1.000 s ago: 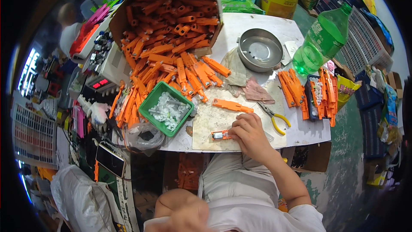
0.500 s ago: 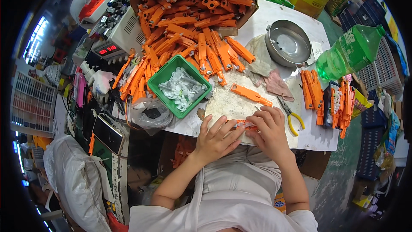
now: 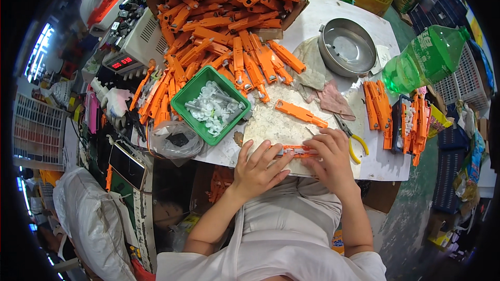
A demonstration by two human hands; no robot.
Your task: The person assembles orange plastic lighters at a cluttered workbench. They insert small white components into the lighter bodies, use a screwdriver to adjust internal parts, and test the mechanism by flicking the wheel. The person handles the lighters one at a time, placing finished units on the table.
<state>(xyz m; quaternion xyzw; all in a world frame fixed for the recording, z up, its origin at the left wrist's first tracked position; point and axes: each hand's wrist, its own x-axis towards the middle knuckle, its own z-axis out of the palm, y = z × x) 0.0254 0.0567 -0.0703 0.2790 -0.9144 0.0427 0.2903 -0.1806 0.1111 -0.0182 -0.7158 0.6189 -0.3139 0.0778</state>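
Note:
Between my two hands, at the near edge of the work board, lies a slim orange plastic part (image 3: 299,150) with pale bits along its open side. My left hand (image 3: 262,169) closes its fingers on the left end of it. The fingers of my right hand (image 3: 330,158) curl over the right end. Just beyond rests another orange plastic part (image 3: 300,113), lying aslant on the worn cream board (image 3: 265,127). Yellow-handled pliers (image 3: 352,138) are beside my right hand. To the left stands a green tray (image 3: 212,136) of small clear-white plastic pieces (image 3: 216,105).
A big box at the back spills a heap of orange parts (image 3: 229,23) onto the table. A steel bowl (image 3: 348,47), rags (image 3: 333,101), a green bottle (image 3: 424,60) and more orange parts (image 3: 378,106) are on the right. A clear plastic bag (image 3: 176,140) lies left of the tray.
The whole view has shifted slightly, so the table things sit a little further left. Both hands stay on the orange part, with only small finger movement.

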